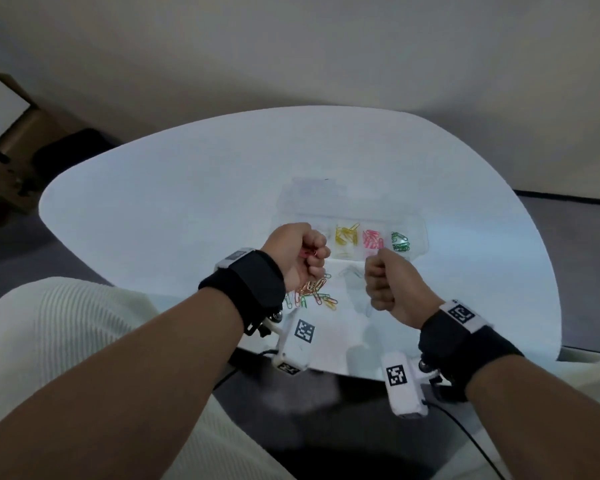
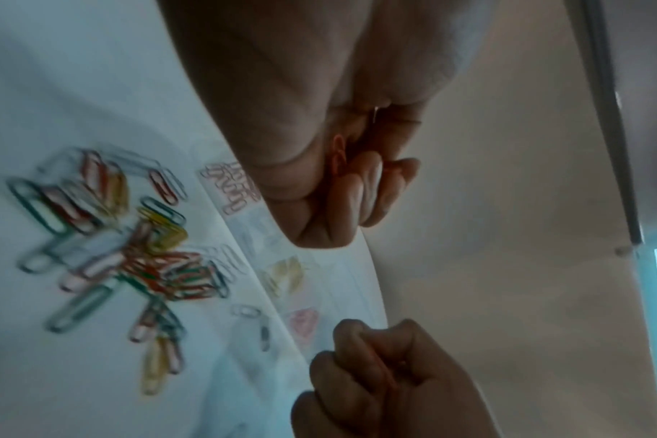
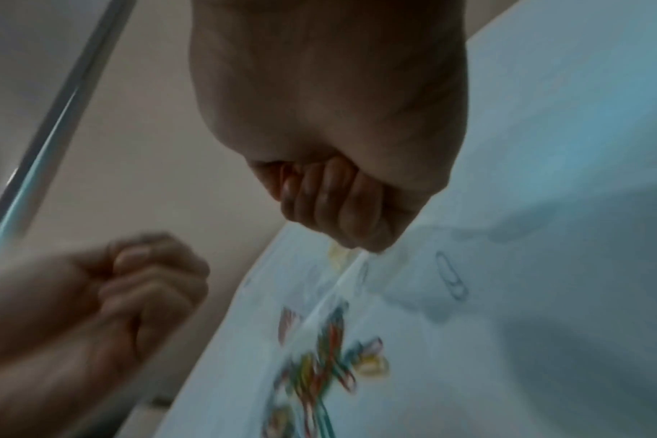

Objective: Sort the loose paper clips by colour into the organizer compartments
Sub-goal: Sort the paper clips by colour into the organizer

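Red paper clips (image 1: 308,252) sit pinched in the curled fingers of the left hand (image 1: 298,258), raised above the mixed loose pile (image 1: 314,293) on the white surface (image 1: 187,202). Right hand (image 1: 387,284) is fisted; whether it holds anything cannot be told. Just beyond both, the clear organizer (image 1: 420,233) shows three filled compartments: yellow (image 1: 347,235), pink (image 1: 372,239), green (image 1: 400,241).

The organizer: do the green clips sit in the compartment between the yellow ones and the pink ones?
No, the green clips lie at the right end, beyond the pink clips, which sit beside the yellow clips.
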`<action>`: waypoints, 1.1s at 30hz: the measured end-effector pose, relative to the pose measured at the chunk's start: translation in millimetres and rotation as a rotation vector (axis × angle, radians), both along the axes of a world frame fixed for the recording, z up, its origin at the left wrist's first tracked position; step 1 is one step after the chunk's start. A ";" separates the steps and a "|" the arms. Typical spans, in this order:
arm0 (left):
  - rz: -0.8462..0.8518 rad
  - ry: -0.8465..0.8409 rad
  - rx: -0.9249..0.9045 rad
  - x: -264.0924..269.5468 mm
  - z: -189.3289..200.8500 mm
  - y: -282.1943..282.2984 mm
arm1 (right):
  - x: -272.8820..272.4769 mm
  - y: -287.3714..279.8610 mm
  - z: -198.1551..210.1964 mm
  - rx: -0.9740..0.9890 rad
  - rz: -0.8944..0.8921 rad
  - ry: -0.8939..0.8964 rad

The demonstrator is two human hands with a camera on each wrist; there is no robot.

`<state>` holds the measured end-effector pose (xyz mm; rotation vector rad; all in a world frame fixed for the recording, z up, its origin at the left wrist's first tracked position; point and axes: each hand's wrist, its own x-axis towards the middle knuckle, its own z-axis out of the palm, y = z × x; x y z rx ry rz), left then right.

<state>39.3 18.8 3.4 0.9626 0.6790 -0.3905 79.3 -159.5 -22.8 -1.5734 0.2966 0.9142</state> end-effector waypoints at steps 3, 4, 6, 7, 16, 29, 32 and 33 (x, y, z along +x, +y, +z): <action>-0.006 0.047 0.018 11.7 4.4 -8.9 | 15.8 -6.9 14.2 0.147 -0.094 0.054; -0.018 0.071 0.038 16.1 6.1 -12.8 | 20.5 -7.6 18.8 0.173 -0.133 0.053; -0.044 0.119 0.081 25.5 9.0 -20.1 | 30.1 -7.4 26.0 0.193 -0.238 0.039; -0.056 0.139 0.105 30.4 10.0 -23.4 | 34.8 -7.1 28.1 0.187 -0.288 0.033; -0.050 0.225 0.223 63.2 5.8 -40.3 | 65.7 1.8 38.0 0.092 -0.425 0.045; -0.027 0.088 0.248 83.3 10.7 -65.1 | 63.5 -5.7 29.2 0.090 -0.285 0.003; -0.021 0.053 0.234 89.7 10.7 -74.8 | 58.3 -16.6 31.7 0.063 -0.312 -0.079; -0.031 0.043 0.231 91.3 9.0 -77.6 | 56.6 -20.2 32.2 0.061 -0.324 -0.099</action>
